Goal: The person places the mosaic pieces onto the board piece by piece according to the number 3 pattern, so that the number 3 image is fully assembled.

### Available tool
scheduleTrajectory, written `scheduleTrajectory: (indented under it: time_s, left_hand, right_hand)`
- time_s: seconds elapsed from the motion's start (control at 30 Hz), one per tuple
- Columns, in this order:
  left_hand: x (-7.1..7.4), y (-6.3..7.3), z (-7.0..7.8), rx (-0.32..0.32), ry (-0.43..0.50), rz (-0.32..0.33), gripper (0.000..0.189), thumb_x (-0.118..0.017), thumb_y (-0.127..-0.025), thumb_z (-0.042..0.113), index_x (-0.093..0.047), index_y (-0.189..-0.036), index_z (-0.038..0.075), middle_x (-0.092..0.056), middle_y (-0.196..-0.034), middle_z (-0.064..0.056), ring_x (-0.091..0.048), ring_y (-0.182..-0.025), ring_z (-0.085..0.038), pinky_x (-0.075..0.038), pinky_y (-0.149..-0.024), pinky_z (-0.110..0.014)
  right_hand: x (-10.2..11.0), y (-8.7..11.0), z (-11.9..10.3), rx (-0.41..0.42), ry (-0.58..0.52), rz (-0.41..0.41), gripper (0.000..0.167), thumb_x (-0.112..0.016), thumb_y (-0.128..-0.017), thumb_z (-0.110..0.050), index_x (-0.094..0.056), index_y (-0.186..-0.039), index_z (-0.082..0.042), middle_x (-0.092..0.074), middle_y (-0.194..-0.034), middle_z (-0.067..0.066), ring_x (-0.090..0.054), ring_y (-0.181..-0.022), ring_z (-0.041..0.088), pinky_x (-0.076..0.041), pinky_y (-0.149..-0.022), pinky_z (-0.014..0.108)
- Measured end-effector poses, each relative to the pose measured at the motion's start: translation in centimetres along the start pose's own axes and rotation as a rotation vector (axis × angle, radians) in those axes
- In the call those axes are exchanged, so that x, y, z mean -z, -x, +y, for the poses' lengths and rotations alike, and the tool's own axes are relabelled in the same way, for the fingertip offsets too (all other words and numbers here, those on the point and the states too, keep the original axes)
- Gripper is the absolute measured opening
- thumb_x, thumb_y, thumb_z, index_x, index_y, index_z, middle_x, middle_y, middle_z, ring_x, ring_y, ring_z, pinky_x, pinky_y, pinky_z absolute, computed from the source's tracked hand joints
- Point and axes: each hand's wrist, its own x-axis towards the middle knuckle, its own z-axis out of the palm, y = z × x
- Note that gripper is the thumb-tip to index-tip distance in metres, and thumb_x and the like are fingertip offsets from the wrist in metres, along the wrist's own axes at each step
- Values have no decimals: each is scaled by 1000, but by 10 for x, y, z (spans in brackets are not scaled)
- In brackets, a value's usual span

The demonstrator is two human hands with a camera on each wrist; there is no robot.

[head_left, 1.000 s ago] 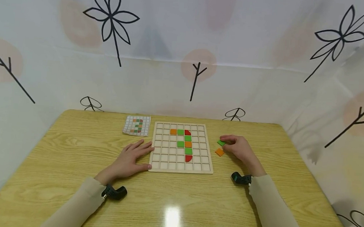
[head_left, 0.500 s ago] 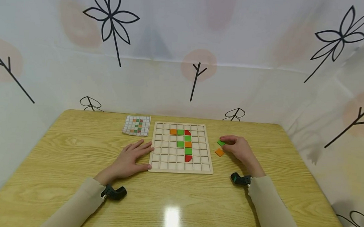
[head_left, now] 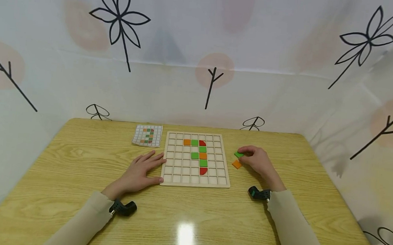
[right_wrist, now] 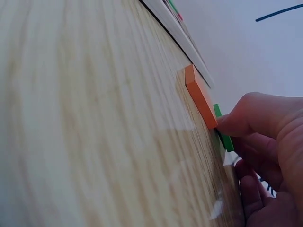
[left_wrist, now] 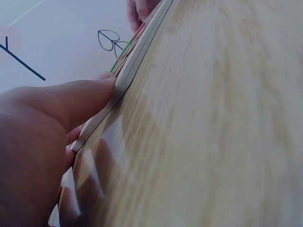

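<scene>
My right hand pinches a green square tile between thumb and fingers, to the right of the wooden grid board. In the right wrist view the thumb lies against the green tile, beside a thick orange tile on the table. My left hand has its fingers spread, with fingertips and thumb on the board's left edge. The left wrist view shows that thumb on the rim of the board. Green, orange and red tiles fill several cells, two of the red ones with a rounded side.
A paper card printed with a grid and coloured shapes lies behind my left hand. The wooden table ends at a pale patterned cloth. Dark cameras are strapped to both wrists.
The right thumb and fingers have shifted slightly and closed in on the green tile. My left hand and the board have stayed in place.
</scene>
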Motion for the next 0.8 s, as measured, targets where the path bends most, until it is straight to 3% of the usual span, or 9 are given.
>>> scheduleTrajectory:
  time_s: [0.53, 0.8]
  left_hand:
    - [-2, 0, -3, -13, -9, 9, 68, -65, -93, 50, -48, -151, 17, -34, -159, -3, -17, -150, -33, -13, -112, -65]
    - [-1, 0, -2, -15, -5, 8, 68, -65, -94, 50, -48, -150, 17, -35, -159, -3, -17, -150, -33, -13, -112, -65]
  right_hand:
    - [1, 2, 1, -17, -63, -10, 31, -73, -90, -16, -70, -119, -3, -64, -120, 15, -60, -98, 26, -49, -82, 37]
    - [2, 2, -3, -32, -33, -1, 31, -73, -90, -18, -71, -117, -3, -66, -118, 15, -60, -96, 25, -48, -81, 35]
